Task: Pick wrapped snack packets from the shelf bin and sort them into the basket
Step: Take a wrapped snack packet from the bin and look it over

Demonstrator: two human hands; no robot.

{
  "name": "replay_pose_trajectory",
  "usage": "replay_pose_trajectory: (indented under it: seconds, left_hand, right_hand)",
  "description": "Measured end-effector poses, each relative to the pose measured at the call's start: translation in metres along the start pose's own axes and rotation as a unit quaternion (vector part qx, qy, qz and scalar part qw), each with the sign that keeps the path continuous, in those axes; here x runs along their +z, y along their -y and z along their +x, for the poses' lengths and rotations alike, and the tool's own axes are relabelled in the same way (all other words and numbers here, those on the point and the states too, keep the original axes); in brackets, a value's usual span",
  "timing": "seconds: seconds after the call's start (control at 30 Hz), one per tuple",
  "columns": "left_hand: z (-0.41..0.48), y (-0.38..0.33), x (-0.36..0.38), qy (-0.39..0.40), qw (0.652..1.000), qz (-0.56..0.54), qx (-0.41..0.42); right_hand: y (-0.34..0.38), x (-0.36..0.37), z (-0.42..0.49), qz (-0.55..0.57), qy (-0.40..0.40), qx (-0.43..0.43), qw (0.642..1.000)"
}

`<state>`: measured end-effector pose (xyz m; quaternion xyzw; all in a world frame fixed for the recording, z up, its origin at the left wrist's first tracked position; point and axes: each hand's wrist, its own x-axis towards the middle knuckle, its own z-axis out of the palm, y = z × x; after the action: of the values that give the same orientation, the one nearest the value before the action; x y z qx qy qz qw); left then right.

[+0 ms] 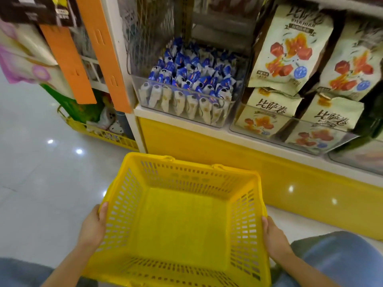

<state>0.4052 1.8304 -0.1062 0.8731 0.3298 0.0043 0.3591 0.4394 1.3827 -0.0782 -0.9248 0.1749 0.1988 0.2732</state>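
Both hands are clamped on: the left hand (93, 226) grips the left wall of the yellow perforated plastic basket (124, 204) with its thumb hooked over the rim, and the right hand (273, 239) holds the opposite wall the same way. The basket sits between the two grips, mouth up and tilted toward the camera. Ahead of and above the hands, on the white shelf, stands the clear plastic shelf bin (228, 112), packed with blue-and-white wrapped snack packets (186, 75), well apart from the basket. Right of the bin lean pale green snack bags with orange-red print (290, 48). Left of it hang flat orange strips (105, 52). Under the right wrist there's a blue-jeaned knee (342, 255).
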Motion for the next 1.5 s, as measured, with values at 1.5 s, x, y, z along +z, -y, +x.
replay_pose_trajectory:
  seconds: [1.5]
  left_hand:
    - [0.052,-0.318,-0.062,0.007,0.890,0.039,0.454]
  right_hand:
    - [0.325,-0.174,-0.067,-0.092,-0.146,-0.451,0.876]
